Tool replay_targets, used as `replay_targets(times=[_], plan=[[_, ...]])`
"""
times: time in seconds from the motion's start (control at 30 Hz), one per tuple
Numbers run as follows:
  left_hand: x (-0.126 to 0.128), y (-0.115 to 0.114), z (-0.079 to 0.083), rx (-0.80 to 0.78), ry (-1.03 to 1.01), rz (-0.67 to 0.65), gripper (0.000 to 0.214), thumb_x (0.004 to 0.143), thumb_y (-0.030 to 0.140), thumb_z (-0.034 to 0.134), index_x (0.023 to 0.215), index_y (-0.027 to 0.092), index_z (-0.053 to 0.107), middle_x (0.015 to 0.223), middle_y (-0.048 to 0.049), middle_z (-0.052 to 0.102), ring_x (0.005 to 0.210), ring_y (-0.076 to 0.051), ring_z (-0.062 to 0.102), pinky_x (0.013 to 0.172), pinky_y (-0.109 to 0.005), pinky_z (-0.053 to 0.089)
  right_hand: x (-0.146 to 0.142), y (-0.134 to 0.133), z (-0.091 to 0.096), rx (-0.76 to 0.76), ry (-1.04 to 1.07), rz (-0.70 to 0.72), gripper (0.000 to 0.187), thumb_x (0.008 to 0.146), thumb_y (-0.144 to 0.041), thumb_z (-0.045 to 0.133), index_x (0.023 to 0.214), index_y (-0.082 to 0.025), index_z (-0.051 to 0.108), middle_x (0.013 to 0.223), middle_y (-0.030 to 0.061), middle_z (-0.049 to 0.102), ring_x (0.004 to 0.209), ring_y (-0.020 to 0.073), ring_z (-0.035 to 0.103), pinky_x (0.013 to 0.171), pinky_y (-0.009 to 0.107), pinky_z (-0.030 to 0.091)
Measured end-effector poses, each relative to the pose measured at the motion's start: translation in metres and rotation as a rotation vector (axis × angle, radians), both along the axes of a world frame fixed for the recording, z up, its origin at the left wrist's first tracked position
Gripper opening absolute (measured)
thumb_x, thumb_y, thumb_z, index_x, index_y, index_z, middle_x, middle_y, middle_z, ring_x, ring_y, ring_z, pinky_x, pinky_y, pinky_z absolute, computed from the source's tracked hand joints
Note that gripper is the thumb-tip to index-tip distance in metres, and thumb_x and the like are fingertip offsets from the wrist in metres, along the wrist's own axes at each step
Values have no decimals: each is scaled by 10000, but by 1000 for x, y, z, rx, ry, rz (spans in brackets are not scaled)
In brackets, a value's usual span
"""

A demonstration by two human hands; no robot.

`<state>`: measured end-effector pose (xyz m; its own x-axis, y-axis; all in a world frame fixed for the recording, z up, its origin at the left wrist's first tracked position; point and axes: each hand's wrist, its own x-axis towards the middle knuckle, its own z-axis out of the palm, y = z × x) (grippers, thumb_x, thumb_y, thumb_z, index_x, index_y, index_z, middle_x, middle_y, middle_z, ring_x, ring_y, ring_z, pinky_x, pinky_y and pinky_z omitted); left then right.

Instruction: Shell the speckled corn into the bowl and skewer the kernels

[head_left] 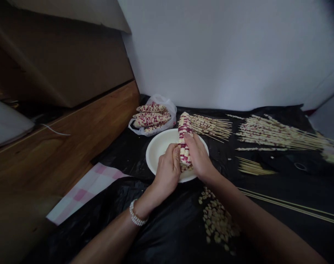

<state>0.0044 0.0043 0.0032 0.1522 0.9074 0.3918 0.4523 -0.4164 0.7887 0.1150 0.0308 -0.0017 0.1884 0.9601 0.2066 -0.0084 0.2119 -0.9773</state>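
A corn cob (185, 126) with cream and dark purple kernels stands nearly upright over a white bowl (155, 146). My right hand (199, 156) is wrapped round its right side, thumb lying across the kernels. My left hand (167, 165) is closed against the cob's lower left side, its thumb pressed near the kernels; its fingertips are partly hidden. Loose kernels (185, 168) lie in the bowl under the cob. More loose kernels (219, 222) are spread on the black plastic sheet (167, 227) below my right forearm.
Several cobs fill a plastic bag (171, 110) behind the bowl. Skewers threaded with kernels lie in a smaller bundle (208, 125) and a larger pile (277, 134). Bare skewers (253, 167) lie nearer, with longer sticks (293, 206) in front. A wooden board (101, 121) borders the left.
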Motion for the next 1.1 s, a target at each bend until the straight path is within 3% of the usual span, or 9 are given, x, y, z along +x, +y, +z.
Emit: replay_targets(times=[0.2,0.3,0.43,0.57,0.83,0.93,1.1], plan=[[-5,0,6,-208,-207,-131,333,970,449,319,1021,207,542,948,-45,606,822,-173,558,668,-271,440,4,3,3,49,25,54,417,864,-574,437,1041,-235,604,993,34,643,964,208,556,906,374,401],[-8,4,6,-316,-245,-158,367,943,524,332,973,211,521,859,-32,591,748,-168,551,614,-270,434,4,3,3,52,-31,55,393,880,-561,427,1027,-240,599,1003,37,634,964,204,553,923,373,384],[-7,8,4,-223,-205,-79,309,939,498,384,879,213,487,703,18,517,653,-144,500,602,-275,395,0,-1,1,69,-52,77,366,888,-537,420,1018,-238,586,999,38,625,976,198,550,921,361,386],[-5,7,4,-90,-112,-59,278,973,424,341,835,215,463,700,22,506,650,-136,489,615,-282,374,-2,-3,0,41,-32,89,355,889,-513,415,1048,-241,578,1017,34,630,986,195,554,920,360,393],[-7,7,0,-34,-137,-17,228,983,354,323,899,213,482,740,8,502,675,-144,483,651,-289,387,-2,-7,12,58,-31,160,348,906,-522,397,962,-233,584,933,18,630,916,181,562,892,335,405],[-7,10,-1,-78,-233,-60,244,968,387,354,891,209,503,772,-6,522,700,-151,497,672,-289,420,-1,-5,12,44,-26,148,365,896,-539,417,981,-233,596,943,20,640,922,185,564,886,339,408],[-8,23,-7,-308,-415,-29,406,947,520,298,876,214,554,726,-18,559,636,-163,533,554,-284,439,1,4,4,50,50,169,419,877,-582,427,1002,-239,633,953,22,670,925,197,590,873,356,434]])
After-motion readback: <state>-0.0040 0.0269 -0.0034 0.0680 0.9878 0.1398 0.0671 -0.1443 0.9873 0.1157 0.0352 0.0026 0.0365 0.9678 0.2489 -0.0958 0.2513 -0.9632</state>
